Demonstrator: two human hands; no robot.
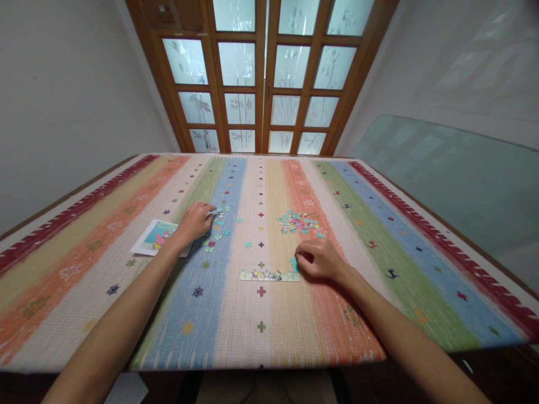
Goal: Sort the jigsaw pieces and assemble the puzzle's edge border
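Observation:
A joined strip of jigsaw puzzle pieces point(269, 276) lies flat on the striped tablecloth in front of me. At its right end, my right hand point(319, 258) has thumb and fingers pinched at a teal puzzle piece point(293, 262) above the strip. My left hand point(196, 221) reaches to a loose group of puzzle pieces point(219, 223) on the blue stripe. Its fingertips are closed at a small pale piece on the near side of that group. Partly covered by my left forearm is a picture card point(156, 238) with a pink figure on teal.
A denser pile of puzzle pieces point(298, 222) lies beyond my right hand. Single teal pieces point(248, 244) sit between the groups. The tablecloth point(261, 348) covers the whole table. Wooden glass-paned doors point(263, 92) stand behind it, and a glass panel point(446, 168) leans at the right.

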